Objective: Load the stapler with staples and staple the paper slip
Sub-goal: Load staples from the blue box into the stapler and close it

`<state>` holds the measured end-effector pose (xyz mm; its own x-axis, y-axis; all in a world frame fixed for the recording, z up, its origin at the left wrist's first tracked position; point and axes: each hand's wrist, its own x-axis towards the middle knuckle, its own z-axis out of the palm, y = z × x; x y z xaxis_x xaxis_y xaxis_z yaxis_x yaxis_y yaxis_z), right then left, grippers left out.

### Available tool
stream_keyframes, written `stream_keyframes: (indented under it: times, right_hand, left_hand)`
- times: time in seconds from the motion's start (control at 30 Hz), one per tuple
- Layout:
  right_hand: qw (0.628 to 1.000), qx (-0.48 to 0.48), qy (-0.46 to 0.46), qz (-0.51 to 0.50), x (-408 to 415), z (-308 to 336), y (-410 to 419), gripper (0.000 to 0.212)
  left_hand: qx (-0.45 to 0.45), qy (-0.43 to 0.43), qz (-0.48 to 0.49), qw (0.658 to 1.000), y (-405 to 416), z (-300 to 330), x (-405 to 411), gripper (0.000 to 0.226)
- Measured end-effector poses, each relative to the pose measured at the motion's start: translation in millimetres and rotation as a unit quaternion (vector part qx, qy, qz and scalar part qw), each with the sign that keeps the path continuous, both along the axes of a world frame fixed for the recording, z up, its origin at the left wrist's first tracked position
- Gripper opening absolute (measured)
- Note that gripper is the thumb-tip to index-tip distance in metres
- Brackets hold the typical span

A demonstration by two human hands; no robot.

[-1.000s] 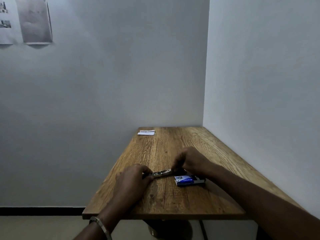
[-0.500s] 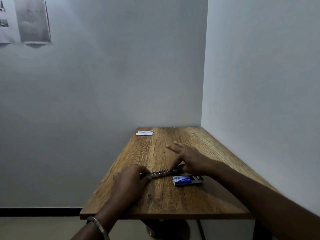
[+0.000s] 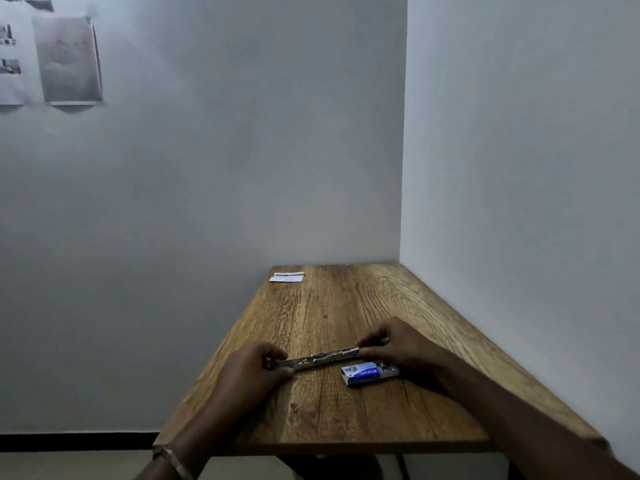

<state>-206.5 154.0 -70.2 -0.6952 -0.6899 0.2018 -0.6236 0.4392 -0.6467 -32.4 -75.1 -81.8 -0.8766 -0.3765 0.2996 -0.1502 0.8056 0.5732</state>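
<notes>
Left hand (image 3: 247,370) and right hand (image 3: 398,342) each pinch one end of the opened metal stapler (image 3: 323,357).
It lies flat between them on the wooden counter (image 3: 346,417); blue staple box (image 3: 369,373) just near-right.

Both hands low and forward, left hand (image 3: 247,370) fingers curled; right hand (image 3: 398,344) fingertips pinching, forearms converging
</notes>
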Motion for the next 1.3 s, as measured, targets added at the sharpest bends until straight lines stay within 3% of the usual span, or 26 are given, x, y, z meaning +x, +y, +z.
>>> stream_keyframes:
  times: [0.23, 0.47, 0.7, 0.93, 1.03, 1.2, 1.3]
  right_hand:
    - [0.999, -0.026, -0.033, 0.017, -5.6, -2.1, 3.3, 0.014]
    - [0.999, -0.041, -0.016, 0.018, -4.9, -7.5, 2.3, 0.011]
    - [0.999, -0.026, 0.023, 0.023, -3.6, -7.3, 0.7, 0.011]
    - [0.999, -0.043, 0.022, 0.016, 0.1, -7.5, 1.1, 0.016]
    - [0.998, -0.059, 0.019, 0.011, 0.4, -6.5, 0.6, 0.016]
    - [0.996, -0.087, -0.012, 0.006, -1.0, -8.6, -0.7, 0.014]
    - [0.99, -0.131, -0.044, 0.011, -1.6, -10.4, -0.6, 0.01]
  left_hand:
    - [-0.027, -0.061, -0.035, 0.997, -20.7, 18.2, 5.4, 0.008]
    - [0.121, 0.066, -0.066, 0.988, -4.8, 36.4, -16.4, 0.017]
    - [0.055, 0.127, -0.087, 0.987, 37.0, 39.8, -51.1, 0.036]
    - [0.012, 0.078, -0.1, 0.992, 54.5, 16.1, -71.5, 0.021]
    - [0.001, 0.086, -0.08, 0.993, 49.3, 11.5, -71.5, 0.031]
    - [-0.015, 0.04, -0.135, 0.99, 44.0, 7.1, -68.9, 0.054]
    - [-0.056, 0.06, -0.123, 0.989, 47.6, 5.8, -67.7, 0.04]
